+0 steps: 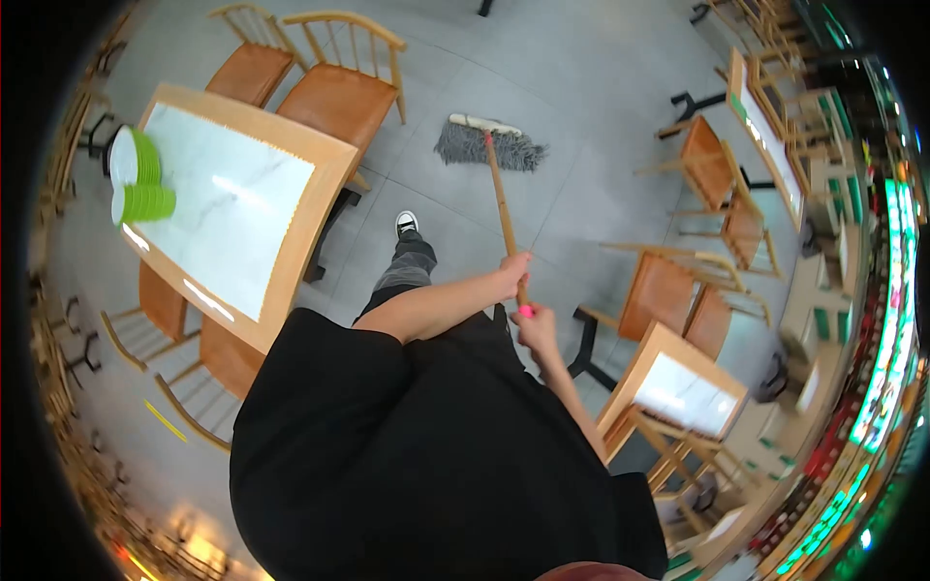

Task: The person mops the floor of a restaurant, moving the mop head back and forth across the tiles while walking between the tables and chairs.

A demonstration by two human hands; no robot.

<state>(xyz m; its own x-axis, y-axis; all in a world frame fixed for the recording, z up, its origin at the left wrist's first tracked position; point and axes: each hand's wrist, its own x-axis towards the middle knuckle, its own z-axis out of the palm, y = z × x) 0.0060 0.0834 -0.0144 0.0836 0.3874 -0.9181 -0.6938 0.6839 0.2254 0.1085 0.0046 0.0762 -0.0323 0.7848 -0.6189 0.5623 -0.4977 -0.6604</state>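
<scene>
A mop with a wooden handle and a grey fringed head lies with its head on the tiled floor, ahead of my body. My left hand is wrapped round the handle, nearer to the mop head. Closer to my body, my right hand grips the handle's end, beside a pink part. The handle slants from my hands up and slightly left to a pale bar on the mop head. One shoe shows on the floor left of the handle.
On the left a wood-edged table carries stacked green bowls. Brown-seated chairs stand along it. More chairs and a small table with black legs are on the right. Another table stands farther off at the upper right.
</scene>
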